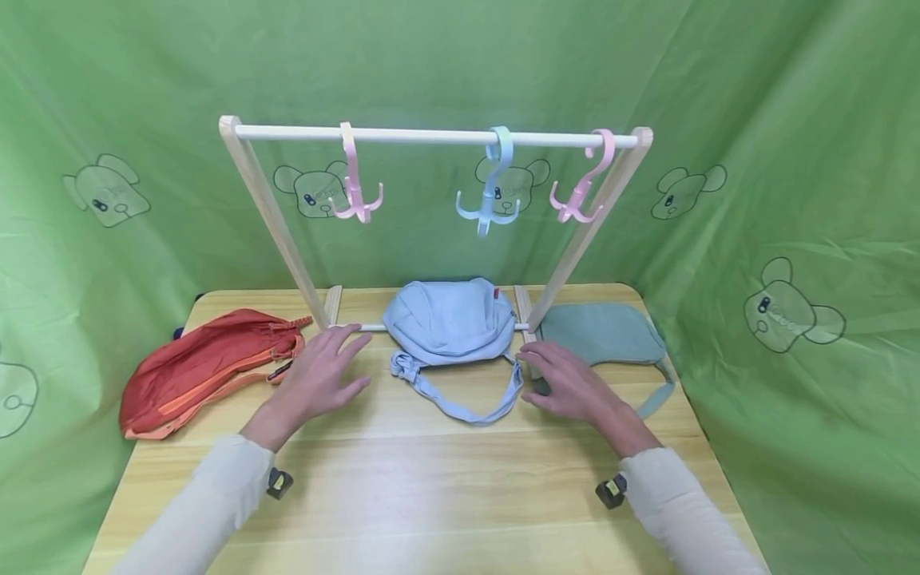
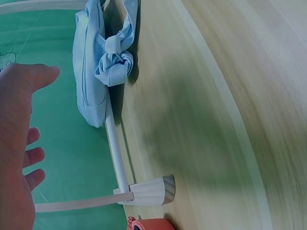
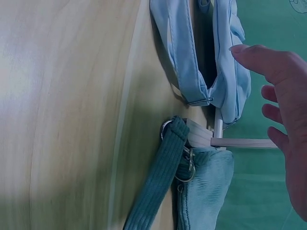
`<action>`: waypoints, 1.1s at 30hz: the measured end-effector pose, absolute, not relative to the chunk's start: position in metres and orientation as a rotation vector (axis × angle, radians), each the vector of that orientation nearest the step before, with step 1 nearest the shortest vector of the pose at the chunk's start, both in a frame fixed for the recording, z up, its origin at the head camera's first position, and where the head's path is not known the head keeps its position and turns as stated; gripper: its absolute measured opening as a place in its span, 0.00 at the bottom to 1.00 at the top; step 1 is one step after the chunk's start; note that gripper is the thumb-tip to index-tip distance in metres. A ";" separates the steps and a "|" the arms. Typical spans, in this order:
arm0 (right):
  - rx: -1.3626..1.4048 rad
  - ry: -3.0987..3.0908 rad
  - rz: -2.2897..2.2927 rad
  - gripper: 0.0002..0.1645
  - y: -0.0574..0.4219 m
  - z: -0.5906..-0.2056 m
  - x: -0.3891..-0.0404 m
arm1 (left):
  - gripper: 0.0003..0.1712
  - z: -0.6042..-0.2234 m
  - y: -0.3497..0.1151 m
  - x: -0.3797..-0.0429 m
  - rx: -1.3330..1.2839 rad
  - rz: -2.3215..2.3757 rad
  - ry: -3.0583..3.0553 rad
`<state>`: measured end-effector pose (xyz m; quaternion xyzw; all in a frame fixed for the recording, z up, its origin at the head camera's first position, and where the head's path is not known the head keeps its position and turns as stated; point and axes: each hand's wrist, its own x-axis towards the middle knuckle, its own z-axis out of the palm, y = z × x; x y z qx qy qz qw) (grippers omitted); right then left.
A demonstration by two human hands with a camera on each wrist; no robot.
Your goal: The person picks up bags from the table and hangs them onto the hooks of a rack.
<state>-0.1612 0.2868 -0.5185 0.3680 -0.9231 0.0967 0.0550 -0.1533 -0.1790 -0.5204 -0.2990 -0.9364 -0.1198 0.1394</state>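
Note:
A light blue bag (image 1: pixel 454 321) lies at the back middle of the table, over the rack's lower bar, its strap (image 1: pixel 460 411) looped toward the front. To its left hovers my left hand (image 1: pixel 316 379), fingers loosely spread and holding nothing. On the other side my right hand (image 1: pixel 568 381) is held near the blue bag and over the edge of a green corduroy bag (image 1: pixel 607 331), also holding nothing. In the right wrist view, the green bag's strap (image 3: pixel 160 175) and metal rings show. A red bag (image 1: pixel 216 363) with orange trim lies beyond my left hand.
A wooden rack has a white top bar (image 1: pixel 424 136). From it hang a pink hook (image 1: pixel 354 180), a blue hook (image 1: pixel 490 188) and another pink hook (image 1: pixel 584 184). Green cloth (image 1: pixel 446 64) surrounds the wooden table (image 1: pixel 424 495) at the back and sides.

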 end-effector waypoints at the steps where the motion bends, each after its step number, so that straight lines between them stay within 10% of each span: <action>1: 1.125 -2.789 0.292 0.42 0.286 -0.519 -0.161 | 0.43 -0.521 -0.178 -0.154 -0.869 -0.346 -2.702; 33: 1.239 -2.707 0.207 0.39 0.271 -0.542 -0.160 | 0.37 -0.545 -0.131 -0.151 -1.007 -0.381 -2.634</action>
